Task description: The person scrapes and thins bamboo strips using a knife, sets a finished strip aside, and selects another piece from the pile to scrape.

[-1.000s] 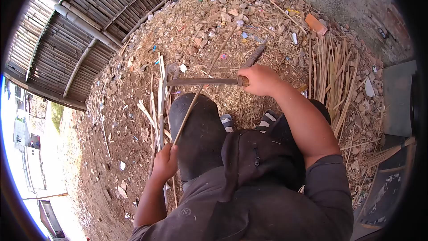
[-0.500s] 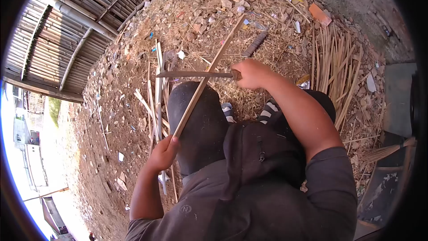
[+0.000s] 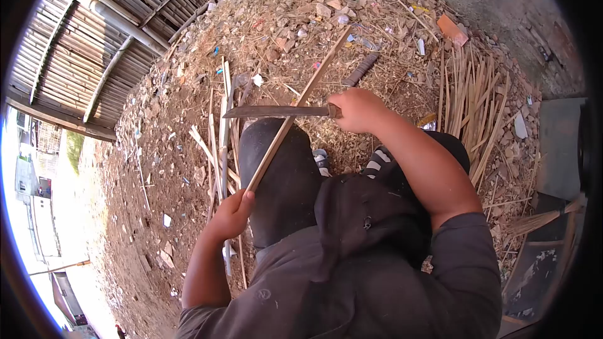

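My left hand [image 3: 233, 215] is closed around the lower end of a long bamboo strip [image 3: 321, 70], which slants up and away to the right across my knee. My right hand [image 3: 359, 110] grips the handle of a machete [image 3: 267, 111]. Its long blade points left and crosses the strip just beyond my knee, touching or nearly touching it. Which of the two lies on top is hard to make out. On the ground past my right hand lies a dark ridged stick-like piece [image 3: 362, 68].
Split bamboo strips [image 3: 468, 91] lie in a pile at right, and a few more strips [image 3: 224, 132] lie left of my knee. Stones, shavings and litter cover the ground. An orange brick piece [image 3: 452, 29] lies by the wall. A slatted bamboo wall [image 3: 88, 56] stands at upper left.
The machete blade has turned so that more of its flat side shows, and it sits slightly lower. Both hands keep their grip, with the strip almost in the same place.
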Action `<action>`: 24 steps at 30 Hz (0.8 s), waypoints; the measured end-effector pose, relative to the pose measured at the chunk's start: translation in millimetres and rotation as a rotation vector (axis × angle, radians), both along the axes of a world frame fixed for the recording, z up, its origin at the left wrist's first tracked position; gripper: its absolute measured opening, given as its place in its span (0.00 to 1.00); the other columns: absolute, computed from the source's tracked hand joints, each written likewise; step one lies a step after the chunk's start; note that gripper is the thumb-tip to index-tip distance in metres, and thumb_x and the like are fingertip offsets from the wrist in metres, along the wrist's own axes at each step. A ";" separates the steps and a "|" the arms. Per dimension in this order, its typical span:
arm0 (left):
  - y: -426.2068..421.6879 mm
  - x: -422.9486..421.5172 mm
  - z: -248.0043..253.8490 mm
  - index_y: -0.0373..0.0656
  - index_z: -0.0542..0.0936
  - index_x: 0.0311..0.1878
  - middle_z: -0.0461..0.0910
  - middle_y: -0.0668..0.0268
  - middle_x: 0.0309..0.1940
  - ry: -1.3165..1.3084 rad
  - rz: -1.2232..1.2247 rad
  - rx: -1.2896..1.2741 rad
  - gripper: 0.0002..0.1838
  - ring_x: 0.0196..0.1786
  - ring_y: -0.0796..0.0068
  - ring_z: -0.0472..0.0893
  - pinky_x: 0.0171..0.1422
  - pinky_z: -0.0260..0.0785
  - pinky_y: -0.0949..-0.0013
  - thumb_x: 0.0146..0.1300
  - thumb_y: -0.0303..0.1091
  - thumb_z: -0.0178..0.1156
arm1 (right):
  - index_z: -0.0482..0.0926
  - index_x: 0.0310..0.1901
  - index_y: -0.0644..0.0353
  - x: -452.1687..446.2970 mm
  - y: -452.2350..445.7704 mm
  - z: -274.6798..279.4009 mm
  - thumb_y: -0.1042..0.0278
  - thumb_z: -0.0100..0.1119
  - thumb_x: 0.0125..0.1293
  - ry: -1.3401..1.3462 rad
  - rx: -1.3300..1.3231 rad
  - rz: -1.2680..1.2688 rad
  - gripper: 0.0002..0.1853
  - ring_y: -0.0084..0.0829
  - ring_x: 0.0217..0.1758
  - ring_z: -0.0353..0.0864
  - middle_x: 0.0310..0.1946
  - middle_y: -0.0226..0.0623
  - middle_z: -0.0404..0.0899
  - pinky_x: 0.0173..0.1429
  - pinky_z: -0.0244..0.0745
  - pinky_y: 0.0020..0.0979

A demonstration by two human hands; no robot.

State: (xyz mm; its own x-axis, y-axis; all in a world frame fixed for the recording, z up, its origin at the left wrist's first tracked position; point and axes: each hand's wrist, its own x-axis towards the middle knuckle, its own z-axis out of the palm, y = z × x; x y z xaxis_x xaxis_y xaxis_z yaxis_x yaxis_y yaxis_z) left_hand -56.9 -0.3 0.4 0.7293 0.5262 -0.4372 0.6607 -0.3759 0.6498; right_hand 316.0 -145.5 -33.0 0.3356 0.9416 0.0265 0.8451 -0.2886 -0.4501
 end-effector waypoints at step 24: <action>-7.1 3.9 9.8 0.35 0.75 0.43 0.78 0.55 0.29 0.019 -0.102 0.161 0.24 0.34 0.59 0.79 0.43 0.71 0.56 0.82 0.50 0.48 | 0.83 0.42 0.52 7.8 -12.1 5.8 0.65 0.63 0.56 -0.003 -0.093 -0.032 0.11 0.51 0.42 0.86 0.34 0.45 0.85 0.46 0.80 0.51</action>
